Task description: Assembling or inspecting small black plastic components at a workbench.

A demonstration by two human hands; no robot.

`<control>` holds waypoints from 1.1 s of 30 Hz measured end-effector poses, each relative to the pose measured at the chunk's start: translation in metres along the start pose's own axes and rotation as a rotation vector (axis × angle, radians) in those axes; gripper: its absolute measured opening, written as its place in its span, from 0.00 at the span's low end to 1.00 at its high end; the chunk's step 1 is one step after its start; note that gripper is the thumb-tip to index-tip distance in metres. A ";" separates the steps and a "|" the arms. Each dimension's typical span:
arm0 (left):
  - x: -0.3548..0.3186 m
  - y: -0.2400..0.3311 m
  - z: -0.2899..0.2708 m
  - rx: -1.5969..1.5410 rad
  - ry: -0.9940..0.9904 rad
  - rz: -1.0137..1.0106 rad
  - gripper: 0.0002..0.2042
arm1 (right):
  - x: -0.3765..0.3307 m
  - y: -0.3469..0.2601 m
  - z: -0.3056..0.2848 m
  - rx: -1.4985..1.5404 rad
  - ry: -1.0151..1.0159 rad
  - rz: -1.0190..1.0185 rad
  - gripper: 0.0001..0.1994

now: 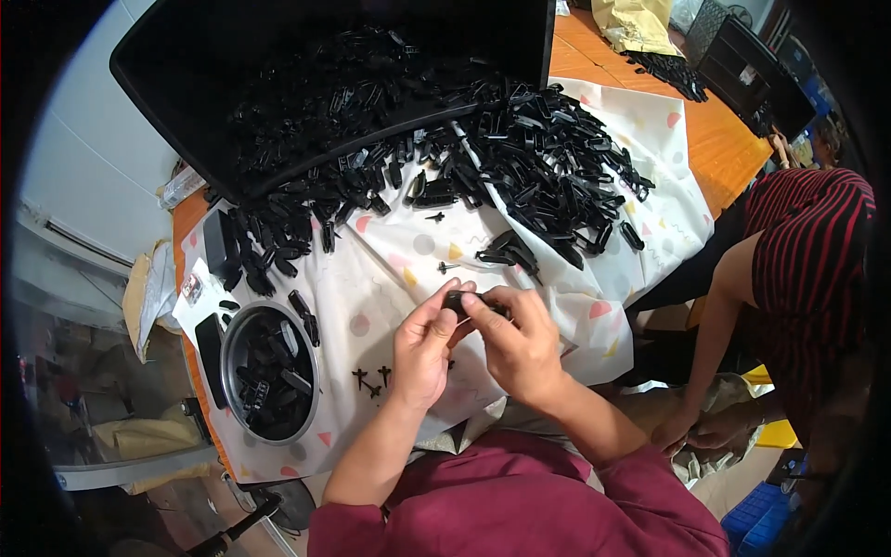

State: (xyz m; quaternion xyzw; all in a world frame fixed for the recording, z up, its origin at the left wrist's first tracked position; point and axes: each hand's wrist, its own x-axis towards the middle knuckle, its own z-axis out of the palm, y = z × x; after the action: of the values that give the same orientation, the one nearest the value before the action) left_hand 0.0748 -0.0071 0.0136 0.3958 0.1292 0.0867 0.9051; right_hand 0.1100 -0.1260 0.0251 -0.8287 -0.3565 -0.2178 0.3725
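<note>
orange bench (719,139): it is carrying everything, a white cloth with coloured dots (399,269) is covering most of it.
black tray (186,56): it is tilting over the far side of the cloth, spilling its load toward the person.
heap of black plastic parts (529,158): it is spreading across the cloth, well within reach beyond the hands.
metal bowl (229,371): it is sitting at the person's left, holding a layer of black parts.
co-worker in a striped top (807,251): this person is sitting at the right, apart from the work.
left hand (422,348): it is pinching one end of a small black part (457,300) between thumb and fingers.
right hand (520,343): it is closing on the other end of the same part, fingertips pressing toward the left hand.
small black pins (371,379): they are lying loose on the cloth just left of the left wrist.
step in hand: the part is being held above the cloth's near edge, and it looks like fitting or pressing two pieces together.
next move: it is probably calling for a firm squeeze with both ends kept aligned; whether anything is already seated i cannot tell.
</note>
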 end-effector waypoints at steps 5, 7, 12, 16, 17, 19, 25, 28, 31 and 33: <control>0.000 -0.004 -0.024 0.153 0.025 -0.078 0.14 | -0.014 0.004 0.013 0.431 -0.127 0.464 0.15; 0.005 -0.005 -0.031 0.220 -0.021 -0.042 0.14 | -0.015 0.008 0.018 0.604 -0.170 0.600 0.12; 0.049 -0.002 -0.037 0.071 -0.074 -0.090 0.12 | 0.011 0.036 0.043 0.795 -0.205 0.777 0.08; 0.096 0.000 -0.039 0.217 0.038 0.043 0.11 | 0.039 0.052 0.037 0.461 -0.249 0.589 0.13; 0.118 0.001 -0.038 0.362 0.089 0.118 0.10 | 0.038 0.062 0.031 0.034 -0.164 0.324 0.12; 0.145 0.011 -0.029 0.920 0.171 0.231 0.09 | 0.033 0.078 0.032 -0.420 -0.283 0.175 0.08; 0.172 0.007 -0.032 2.117 -0.050 0.581 0.12 | 0.023 0.077 0.041 -0.444 -0.342 0.082 0.05; 0.153 0.008 -0.024 1.991 0.007 0.542 0.11 | 0.024 0.071 0.028 -0.194 -0.165 0.169 0.04; 0.110 0.007 -0.015 1.105 -0.158 0.159 0.16 | 0.029 0.061 0.020 0.239 0.062 0.265 0.12; 0.077 0.020 -0.007 0.694 -0.243 -0.083 0.15 | 0.033 0.053 0.024 0.314 0.098 0.256 0.15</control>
State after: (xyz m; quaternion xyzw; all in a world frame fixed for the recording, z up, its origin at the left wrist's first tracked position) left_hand 0.1447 0.0312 0.0111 0.6810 0.0582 -0.0467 0.7285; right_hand 0.1739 -0.1180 0.0062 -0.7874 -0.2594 -0.1504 0.5387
